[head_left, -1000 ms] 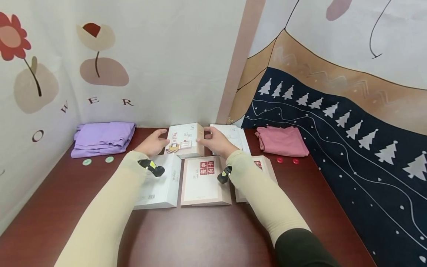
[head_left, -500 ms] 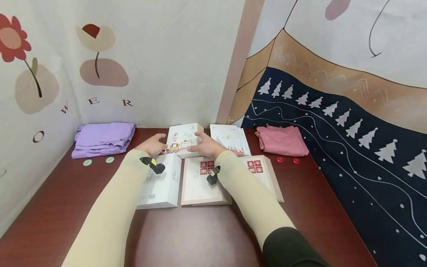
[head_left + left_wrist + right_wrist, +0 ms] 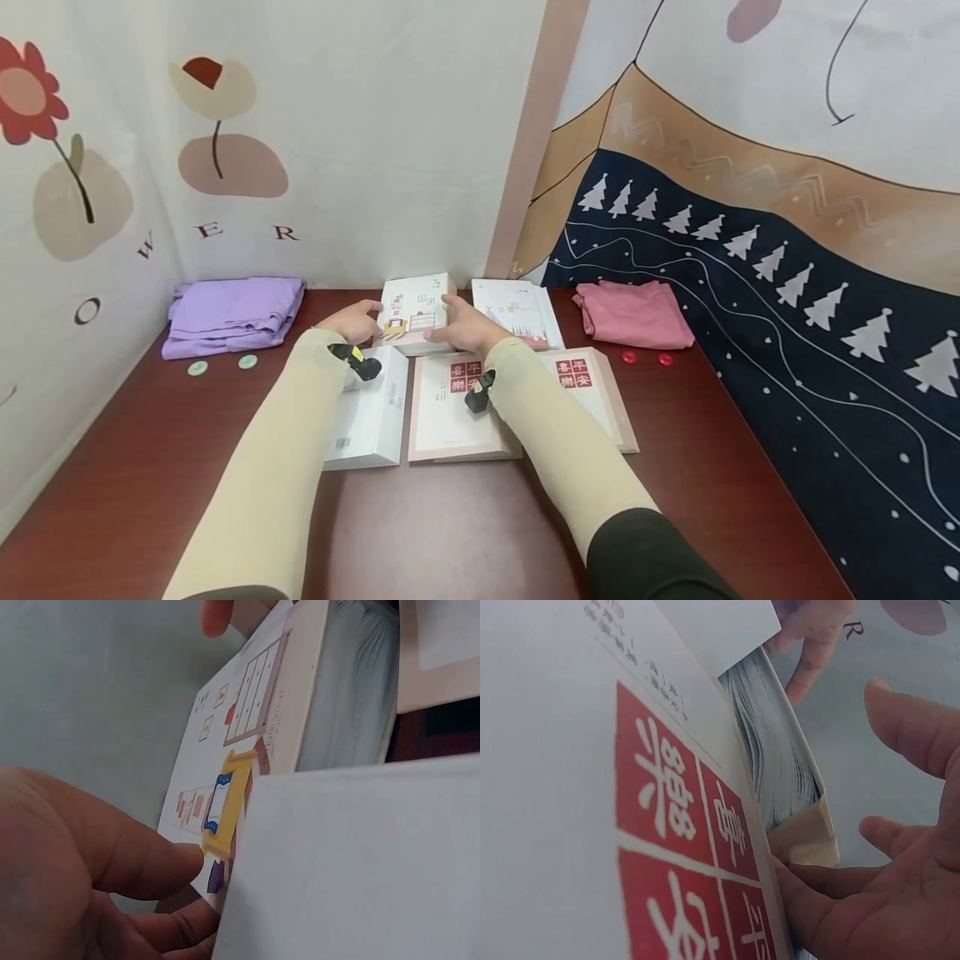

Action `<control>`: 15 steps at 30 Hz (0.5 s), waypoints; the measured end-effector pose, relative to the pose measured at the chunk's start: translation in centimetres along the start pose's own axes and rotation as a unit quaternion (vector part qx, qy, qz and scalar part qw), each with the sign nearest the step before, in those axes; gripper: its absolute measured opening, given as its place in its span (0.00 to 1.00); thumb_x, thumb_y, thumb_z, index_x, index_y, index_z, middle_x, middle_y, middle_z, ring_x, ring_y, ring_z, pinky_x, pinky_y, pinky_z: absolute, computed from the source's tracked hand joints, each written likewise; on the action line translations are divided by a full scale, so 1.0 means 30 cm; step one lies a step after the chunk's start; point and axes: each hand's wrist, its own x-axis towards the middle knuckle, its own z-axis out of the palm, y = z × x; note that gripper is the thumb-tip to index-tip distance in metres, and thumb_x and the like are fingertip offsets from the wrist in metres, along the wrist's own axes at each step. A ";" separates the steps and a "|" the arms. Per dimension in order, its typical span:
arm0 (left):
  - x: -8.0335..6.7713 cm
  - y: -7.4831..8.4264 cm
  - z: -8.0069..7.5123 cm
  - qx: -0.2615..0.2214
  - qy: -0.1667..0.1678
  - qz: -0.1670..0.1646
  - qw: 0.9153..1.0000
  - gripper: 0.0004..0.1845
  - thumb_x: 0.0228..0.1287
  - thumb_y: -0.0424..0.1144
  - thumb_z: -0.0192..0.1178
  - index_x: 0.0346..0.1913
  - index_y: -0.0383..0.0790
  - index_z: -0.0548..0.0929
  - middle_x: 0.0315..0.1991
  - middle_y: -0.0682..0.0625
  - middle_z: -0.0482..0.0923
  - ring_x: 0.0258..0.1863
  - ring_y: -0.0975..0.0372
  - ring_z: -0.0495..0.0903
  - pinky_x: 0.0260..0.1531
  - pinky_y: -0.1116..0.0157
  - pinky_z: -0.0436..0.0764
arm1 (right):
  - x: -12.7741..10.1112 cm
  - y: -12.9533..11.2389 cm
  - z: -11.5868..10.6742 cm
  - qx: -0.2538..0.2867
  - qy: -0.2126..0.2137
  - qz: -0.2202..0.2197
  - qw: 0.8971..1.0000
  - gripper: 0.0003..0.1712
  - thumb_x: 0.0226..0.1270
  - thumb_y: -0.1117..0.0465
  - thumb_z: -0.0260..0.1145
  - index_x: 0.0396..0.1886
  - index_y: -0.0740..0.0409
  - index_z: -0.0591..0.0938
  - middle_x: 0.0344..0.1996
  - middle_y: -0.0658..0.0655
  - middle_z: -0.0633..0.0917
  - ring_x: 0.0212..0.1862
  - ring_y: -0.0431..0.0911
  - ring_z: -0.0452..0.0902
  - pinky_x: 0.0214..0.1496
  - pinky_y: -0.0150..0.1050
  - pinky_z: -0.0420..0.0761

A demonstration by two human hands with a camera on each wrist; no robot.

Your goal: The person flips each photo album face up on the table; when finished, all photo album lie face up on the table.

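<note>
Work so far: the picture book [image 3: 415,312] sits at the back of the table [image 3: 150,467], held from both sides; it is not yet lifted or put away.
Left hand [image 3: 352,321]: fingers curl on the book's left edge.
Right hand [image 3: 463,327]: fingers curl on its right edge.
Books: five in all, one held and four lying flat.
Folded cloths: two, purple cloth [image 3: 228,312] and pink cloth [image 3: 633,314].
Buttons: two green buttons [image 3: 222,364], two red buttons [image 3: 647,358].

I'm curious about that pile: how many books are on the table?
5: the illustrated book held by both hands at the back, a white book beside it, and in front a white one and two red-stamped ones.
</note>
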 end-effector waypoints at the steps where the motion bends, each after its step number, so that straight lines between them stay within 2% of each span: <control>1: 0.004 0.002 0.002 0.003 0.003 0.001 1.000 0.41 0.70 0.31 0.52 0.83 0.31 0.50 0.77 0.29 0.60 0.67 0.44 0.65 0.72 0.46 0.65 | -0.001 0.002 -0.002 0.001 0.000 0.001 1.000 0.54 0.68 0.57 0.77 0.87 0.46 0.56 0.84 0.60 0.59 0.84 0.56 0.54 0.85 0.54 0.55; 5: 0.015 0.005 0.006 -0.001 0.010 0.006 1.000 0.44 0.67 0.29 0.52 0.84 0.30 0.48 0.77 0.29 0.59 0.66 0.44 0.63 0.69 0.51 0.65 | -0.005 0.005 -0.003 -0.001 0.002 0.012 1.000 0.55 0.68 0.56 0.77 0.87 0.43 0.55 0.85 0.58 0.57 0.85 0.56 0.51 0.85 0.55 0.53; 11: 0.011 0.004 0.001 -0.007 0.008 0.008 1.000 0.43 0.66 0.29 0.52 0.83 0.31 0.50 0.73 0.30 0.61 0.62 0.44 0.65 0.58 0.57 0.69 | -0.006 0.010 -0.001 0.005 0.002 0.012 1.000 0.56 0.67 0.54 0.77 0.87 0.41 0.54 0.86 0.57 0.55 0.85 0.57 0.49 0.85 0.58 0.51; 15: 0.006 0.003 -0.004 0.008 0.016 0.019 1.000 0.40 0.67 0.30 0.52 0.82 0.34 0.55 0.70 0.31 0.64 0.57 0.44 0.69 0.51 0.57 0.70 | -0.001 0.016 -0.006 0.045 -0.006 -0.004 0.999 0.57 0.69 0.58 0.76 0.88 0.43 0.52 0.84 0.63 0.59 0.82 0.58 0.58 0.81 0.55 0.63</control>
